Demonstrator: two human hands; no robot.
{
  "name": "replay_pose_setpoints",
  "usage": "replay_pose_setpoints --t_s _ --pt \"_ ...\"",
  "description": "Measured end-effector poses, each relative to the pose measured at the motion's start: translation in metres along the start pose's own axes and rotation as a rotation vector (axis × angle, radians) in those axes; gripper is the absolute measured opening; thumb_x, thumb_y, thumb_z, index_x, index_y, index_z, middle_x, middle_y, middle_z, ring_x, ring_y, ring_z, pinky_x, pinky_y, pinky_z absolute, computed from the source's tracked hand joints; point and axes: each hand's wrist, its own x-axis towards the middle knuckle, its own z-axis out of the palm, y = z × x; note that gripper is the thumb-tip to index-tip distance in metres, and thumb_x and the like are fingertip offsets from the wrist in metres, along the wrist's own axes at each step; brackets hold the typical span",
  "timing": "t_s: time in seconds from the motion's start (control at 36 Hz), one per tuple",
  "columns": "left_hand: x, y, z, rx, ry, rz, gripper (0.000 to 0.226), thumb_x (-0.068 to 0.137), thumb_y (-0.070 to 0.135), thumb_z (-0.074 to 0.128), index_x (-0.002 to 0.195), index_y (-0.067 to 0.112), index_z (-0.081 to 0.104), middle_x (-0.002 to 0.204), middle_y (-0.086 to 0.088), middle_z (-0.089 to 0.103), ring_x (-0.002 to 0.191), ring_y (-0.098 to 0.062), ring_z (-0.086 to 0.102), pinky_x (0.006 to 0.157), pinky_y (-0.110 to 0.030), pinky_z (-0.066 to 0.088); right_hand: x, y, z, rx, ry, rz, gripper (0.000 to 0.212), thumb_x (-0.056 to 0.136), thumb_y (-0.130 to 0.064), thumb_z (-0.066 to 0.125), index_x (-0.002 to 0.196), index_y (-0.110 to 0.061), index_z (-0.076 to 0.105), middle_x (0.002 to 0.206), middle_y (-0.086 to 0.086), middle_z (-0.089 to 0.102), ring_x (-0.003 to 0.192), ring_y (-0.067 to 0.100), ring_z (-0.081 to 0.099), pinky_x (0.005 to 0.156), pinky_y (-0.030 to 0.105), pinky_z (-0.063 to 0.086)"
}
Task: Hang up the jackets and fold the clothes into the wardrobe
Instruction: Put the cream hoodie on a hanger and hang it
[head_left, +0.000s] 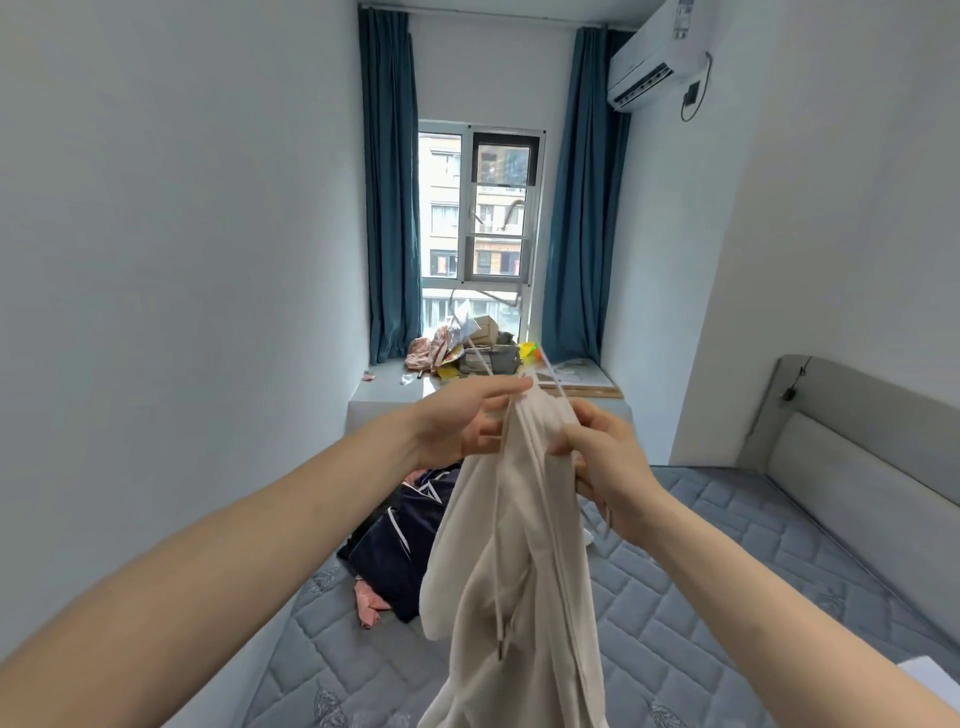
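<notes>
A cream hooded jacket (514, 561) with drawstrings hangs in front of me over the bed. My left hand (462, 421) holds its top edge from the left, thumb and fingers around the fabric and a cord. My right hand (608, 462) pinches the fabric from the right at the same height. A thin pale hanger (519, 366) sticks up behind the top of the jacket, its lower part hidden by my hands. On the mattress behind lie dark navy clothes (400, 551) and a pink garment (369, 603).
The grey quilted mattress (701, 597) fills the lower view, with a grey padded headboard (857, 467) on the right. A window ledge (389, 384) ahead holds a cluttered pile (467, 348). Blue curtains (389, 182) flank the window. White walls stand close on both sides.
</notes>
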Motion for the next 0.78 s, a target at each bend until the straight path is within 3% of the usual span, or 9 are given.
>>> replay_pose_setpoints --t_s 0.08,0.19,0.28,0.33,0.39,0.5,0.58,0.67,0.78 --pt "0.008 -0.002 0.002 0.147 0.044 -0.001 0.031 0.094 0.005 0.061 0.125 0.004 0.064 0.112 -0.005 0.068 0.088 -0.014 0.064 0.071 -0.023 0.052 -0.003 0.004 0.005 0.01 -0.09 -0.022 0.028 0.084 0.013 0.053 0.088 -0.009 0.068 0.065 0.001 0.052 0.041 0.002 0.04 0.039 0.015 0.03" --pt "0.011 0.002 -0.001 0.206 0.194 0.021 0.046 0.09 -0.006 0.053 0.131 0.012 0.063 0.112 -0.007 0.067 0.08 -0.014 0.058 0.062 -0.022 0.048 -0.008 0.015 0.003 0.097 -0.158 -0.022 0.027 0.093 0.012 0.054 0.107 -0.006 0.068 0.056 -0.011 0.059 0.037 -0.001 0.046 0.039 0.01 0.034" --pt "0.009 0.006 -0.01 0.156 0.265 0.043 0.051 0.089 -0.009 0.044 0.128 0.013 0.068 0.113 -0.007 0.066 0.083 -0.018 0.057 0.065 -0.025 0.047 -0.008 0.027 -0.009 0.105 -0.077 -0.02 0.026 0.093 0.004 0.062 0.114 -0.008 0.071 0.091 0.007 0.071 0.04 0.0 0.046 0.04 0.01 0.034" --pt "0.005 0.011 -0.015 0.13 0.306 0.064 0.053 0.089 -0.009 0.039 0.125 0.014 0.069 0.111 -0.005 0.064 0.079 -0.018 0.054 0.061 -0.025 0.046 -0.003 0.038 -0.022 0.025 -0.01 -0.037 0.026 0.093 -0.001 0.065 0.114 -0.014 0.071 0.113 0.002 0.074 0.046 -0.004 0.054 0.043 0.008 0.037" --pt "0.0 0.019 -0.017 0.102 0.306 0.099 0.052 0.089 -0.009 0.036 0.121 0.014 0.071 0.111 -0.002 0.062 0.069 -0.014 0.051 0.051 -0.021 0.043 0.002 0.048 -0.033 -0.112 0.029 -0.062 0.026 0.09 -0.01 0.072 0.112 -0.024 0.072 0.119 -0.009 0.072 0.059 -0.008 0.059 0.053 0.009 0.042" --pt "-0.003 0.037 -0.013 0.059 0.202 0.129 0.051 0.09 -0.008 0.035 0.114 0.016 0.073 0.115 -0.008 0.062 0.058 -0.012 0.054 0.05 -0.027 0.048 0.013 0.065 -0.035 -0.281 0.046 -0.042 0.033 0.08 -0.023 0.084 0.108 -0.031 0.07 0.12 -0.019 0.067 0.112 -0.009 0.057 0.09 0.021 0.045" --pt "-0.003 0.051 -0.003 0.126 0.15 0.16 0.05 0.089 -0.005 0.037 0.113 0.017 0.075 0.094 -0.005 0.066 0.055 -0.012 0.045 0.052 -0.028 0.042 0.018 0.072 -0.02 -0.286 -0.002 -0.003 0.04 0.078 -0.02 0.086 0.103 -0.007 0.059 0.118 -0.005 0.066 0.088 -0.008 0.064 0.063 0.012 0.052" --pt "-0.004 0.063 0.001 0.257 0.139 0.207 0.05 0.088 -0.002 0.04 0.112 0.022 0.077 0.072 0.002 0.066 0.054 -0.014 0.035 0.053 -0.028 0.031 0.023 0.08 -0.005 -0.338 -0.037 0.049 0.049 0.075 -0.026 0.087 0.097 -0.005 0.048 0.1 0.004 0.066 0.08 0.009 0.065 0.06 0.011 0.049" --pt "-0.01 0.076 -0.011 0.374 0.157 0.277 0.05 0.083 -0.001 0.043 0.104 0.026 0.079 0.103 -0.01 0.066 0.075 -0.029 0.046 0.061 -0.033 0.039 0.031 0.08 -0.003 -0.185 -0.036 0.15 0.03 0.088 -0.025 0.076 0.107 -0.01 0.057 0.101 0.004 0.069 0.084 0.013 0.068 0.066 0.024 0.054"
